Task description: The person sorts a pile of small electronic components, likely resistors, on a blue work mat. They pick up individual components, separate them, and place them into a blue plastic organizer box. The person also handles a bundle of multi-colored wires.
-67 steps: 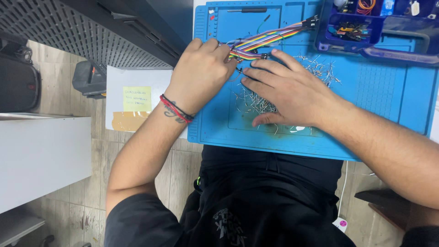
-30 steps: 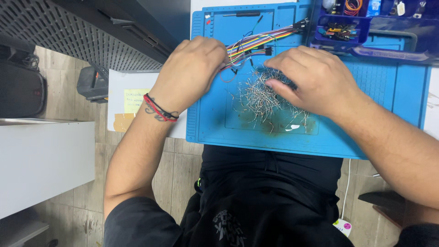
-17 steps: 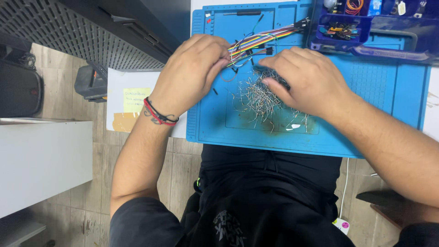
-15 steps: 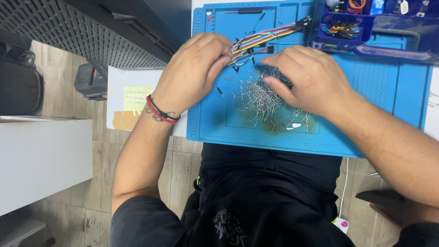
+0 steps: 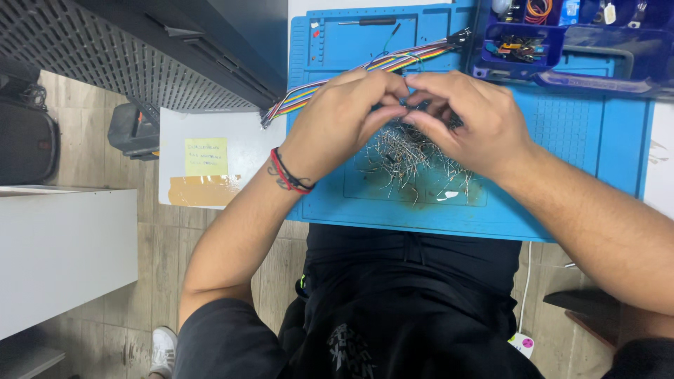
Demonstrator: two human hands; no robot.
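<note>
Blue parts tray [image 5: 516,70] holding small components [image 5: 519,46], seemingly wire coil [image 5: 539,8] too

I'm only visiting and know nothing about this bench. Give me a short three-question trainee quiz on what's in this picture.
1. True or false: the left hand and right hand meet fingertip to fingertip above the pile of thin metal wire pieces.
2. Where does the rainbow-coloured ribbon of jumper wires end on the left? A) on the blue rubber work mat B) past the mat's left edge
3. Fill in: the dark blue plastic parts tray sits at the mat's top ____ corner.

Key: 1 true; 2 B; 3 right.
</note>
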